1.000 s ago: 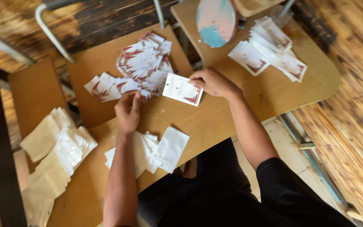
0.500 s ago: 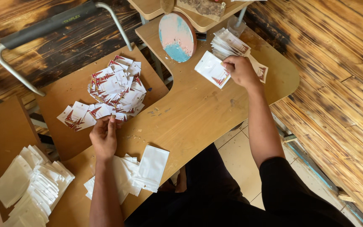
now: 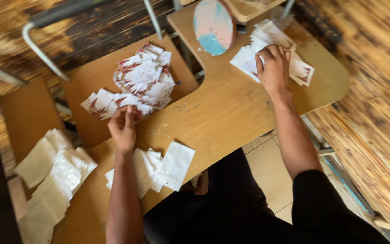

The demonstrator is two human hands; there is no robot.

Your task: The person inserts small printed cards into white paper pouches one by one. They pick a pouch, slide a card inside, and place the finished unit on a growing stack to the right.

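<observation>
two hands (image 3: 274,68) (image 3: 123,129), white packets (image 3: 267,49), printed heap (image 3: 138,83)

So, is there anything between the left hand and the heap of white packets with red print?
Nothing visible. The left hand already reaches the near edge of the heap of white packets with red print; bare wooden desk lies around them.

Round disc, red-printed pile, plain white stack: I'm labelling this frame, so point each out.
Round disc (image 3: 213,26), head view, on its pink and blue face.
Red-printed pile (image 3: 141,79), head view, middle of the heap.
Plain white stack (image 3: 174,165), head view, on the top sheet.
</observation>
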